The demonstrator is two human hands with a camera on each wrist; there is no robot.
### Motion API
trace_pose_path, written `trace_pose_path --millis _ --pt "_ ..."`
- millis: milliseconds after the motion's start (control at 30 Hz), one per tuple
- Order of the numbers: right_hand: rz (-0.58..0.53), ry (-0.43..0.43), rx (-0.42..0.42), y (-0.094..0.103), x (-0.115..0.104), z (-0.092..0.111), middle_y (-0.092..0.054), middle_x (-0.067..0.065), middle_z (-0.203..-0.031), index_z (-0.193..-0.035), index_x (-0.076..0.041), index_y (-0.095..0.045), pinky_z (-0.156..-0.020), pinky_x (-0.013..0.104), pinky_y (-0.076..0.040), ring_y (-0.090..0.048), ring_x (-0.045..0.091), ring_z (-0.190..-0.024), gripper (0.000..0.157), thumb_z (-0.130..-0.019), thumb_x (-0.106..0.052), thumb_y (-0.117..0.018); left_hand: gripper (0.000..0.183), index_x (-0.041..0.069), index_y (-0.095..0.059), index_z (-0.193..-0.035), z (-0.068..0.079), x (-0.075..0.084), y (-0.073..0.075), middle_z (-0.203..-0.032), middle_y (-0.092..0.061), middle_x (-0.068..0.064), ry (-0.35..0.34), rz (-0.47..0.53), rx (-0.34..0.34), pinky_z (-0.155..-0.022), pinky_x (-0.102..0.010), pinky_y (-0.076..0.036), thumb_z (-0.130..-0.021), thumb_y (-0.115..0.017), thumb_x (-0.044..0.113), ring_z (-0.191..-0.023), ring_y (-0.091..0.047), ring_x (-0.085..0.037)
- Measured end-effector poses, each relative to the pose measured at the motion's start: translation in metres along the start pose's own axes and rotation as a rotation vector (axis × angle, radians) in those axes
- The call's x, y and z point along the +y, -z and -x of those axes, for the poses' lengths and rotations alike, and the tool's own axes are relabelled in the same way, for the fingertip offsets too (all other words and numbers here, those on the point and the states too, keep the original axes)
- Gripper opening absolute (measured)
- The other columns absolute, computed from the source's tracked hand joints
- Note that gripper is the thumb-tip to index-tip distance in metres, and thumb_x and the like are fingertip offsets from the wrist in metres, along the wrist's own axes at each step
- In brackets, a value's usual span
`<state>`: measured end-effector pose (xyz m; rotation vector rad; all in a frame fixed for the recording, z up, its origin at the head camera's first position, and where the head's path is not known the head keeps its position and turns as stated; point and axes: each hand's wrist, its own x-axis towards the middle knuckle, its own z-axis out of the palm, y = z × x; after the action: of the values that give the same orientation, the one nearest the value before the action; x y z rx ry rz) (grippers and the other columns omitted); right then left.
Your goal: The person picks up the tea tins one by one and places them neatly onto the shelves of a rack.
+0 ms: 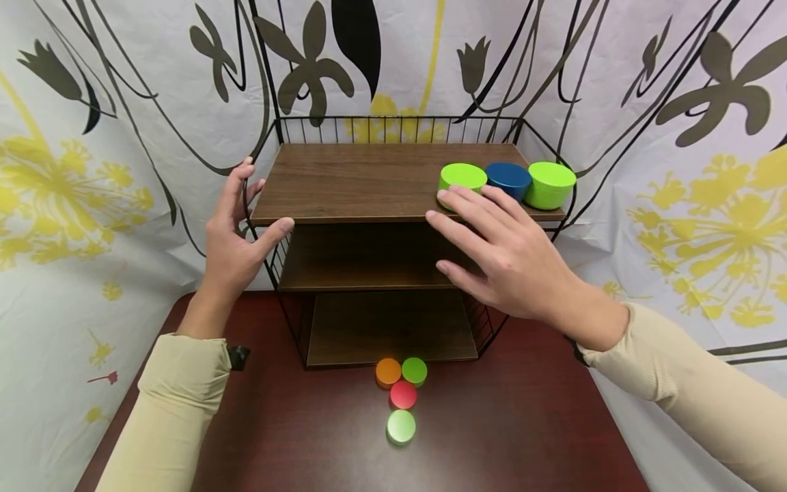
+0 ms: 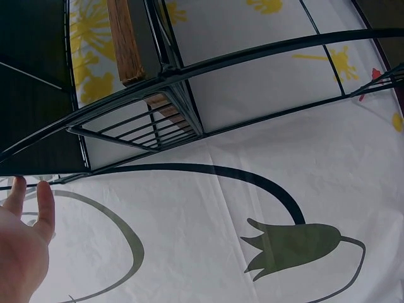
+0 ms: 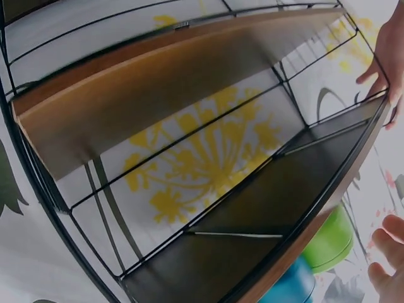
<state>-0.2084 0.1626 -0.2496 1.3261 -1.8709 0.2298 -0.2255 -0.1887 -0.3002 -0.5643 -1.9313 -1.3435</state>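
Observation:
A three-tier shelf rack with wood-look boards (image 1: 363,179) and a black wire frame (image 1: 393,128) stands on the table. At its left side my left hand (image 1: 236,239) reaches around the wire frame, fingers fairly straight and thumb by the front edge of the top board. On the top board's right end, a lime-green round tin (image 1: 462,175), a blue tin (image 1: 509,178) and another lime-green tin (image 1: 550,184) sit in a row. My right hand (image 1: 504,256) is spread in front of the left tin, overlapping it; the right wrist view shows a gap between fingertips (image 3: 386,246) and tin.
On the dark red table (image 1: 522,396), in front of the rack, are small round pieces: orange (image 1: 388,372), green (image 1: 415,370), red (image 1: 403,394) and pale green (image 1: 401,426). A flower-patterned white cloth (image 1: 664,205) hangs behind and on both sides.

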Motion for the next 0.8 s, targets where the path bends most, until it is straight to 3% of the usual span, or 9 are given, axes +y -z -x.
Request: trace_pose_path --millis 300,567,800 --pt "-0.040 0.033 -0.022 -0.008 -0.018 0.017 -0.056 0.025 -0.136 -0.133 0.001 -0.060 -0.104 0.055 -0.038 -0.054 0.040 -0.126 0.046 -0.100 -0.030 -0.057 0.070 0.000 -0.043 -0.145 0.000 0.006 0.000 -0.154 -0.040 -0.014 0.001 -0.002 0.007 -0.109 -0.034 -0.039 -0.084 -0.076 0.001 -0.132 -0.050 -0.035" --pt "-0.051 0.049 -0.036 -0.021 -0.036 0.039 -0.056 0.023 -0.137 -0.132 0.000 -0.061 -0.108 0.051 -0.036 -0.055 0.039 -0.125 0.044 -0.099 -0.030 -0.057 0.071 0.001 -0.044 -0.145 -0.001 0.002 -0.001 -0.154 -0.041 -0.010 0.000 -0.011 0.009 -0.106 -0.027 -0.040 -0.082 -0.077 -0.001 -0.132 -0.051 -0.032" --pt "-0.080 0.038 -0.047 -0.037 -0.048 0.058 -0.058 0.021 -0.135 -0.131 -0.002 -0.062 -0.102 0.053 -0.042 -0.058 0.036 -0.122 0.044 -0.100 -0.032 -0.054 0.071 0.001 -0.043 -0.145 0.000 0.000 -0.001 -0.154 -0.041 -0.010 -0.005 -0.001 0.013 -0.106 -0.028 -0.040 -0.083 -0.077 0.001 -0.132 -0.051 -0.032"
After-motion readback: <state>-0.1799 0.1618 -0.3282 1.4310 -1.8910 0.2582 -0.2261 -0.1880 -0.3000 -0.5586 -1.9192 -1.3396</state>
